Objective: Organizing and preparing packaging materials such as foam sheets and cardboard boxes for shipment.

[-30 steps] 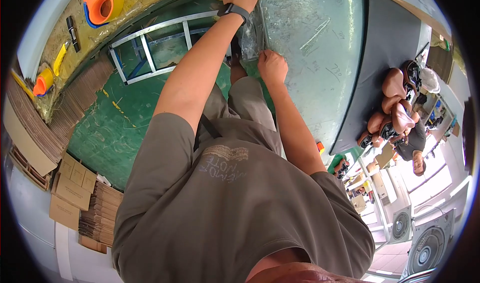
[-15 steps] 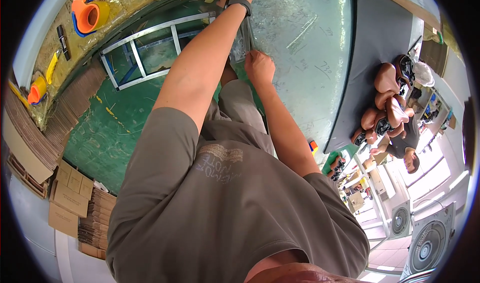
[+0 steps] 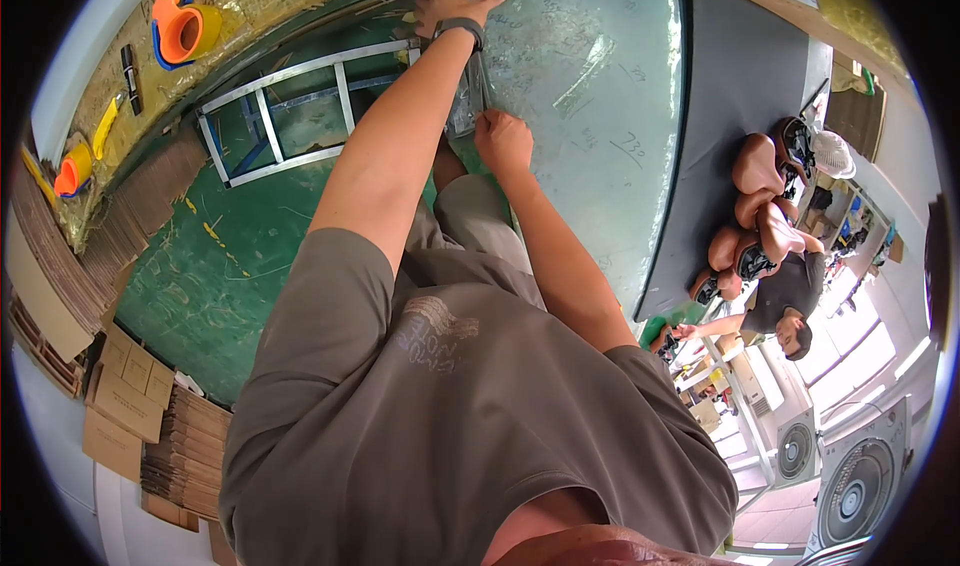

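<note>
My left hand (image 3: 452, 11), with a dark band on its wrist, reaches to the far end of the green tabletop (image 3: 600, 76). Its fingers are spread and its thumb points right over the table's left edge. Closer to me, my right hand (image 3: 503, 141) is closed at the same edge, its fingertips by a clear, shiny plastic-looking strip (image 3: 463, 106). What its fingers pinch, if anything, is hidden. The strip runs along the table edge between both hands.
A metal frame with rungs (image 3: 270, 116) stands left on the green floor. Tape dispensers (image 3: 183, 34) and a marker (image 3: 130, 79) lie on a worn bench. Folded cardboard (image 3: 185, 446) is stacked lower left. Brown saddles (image 3: 760, 196) sit on a dark mat, near a co-worker (image 3: 785, 301).
My left hand's fingers and thumb now show spread more fully. My right hand stays closed at the table edge. The view has shifted slightly, and the co-worker has leaned and stretched an arm out.
</note>
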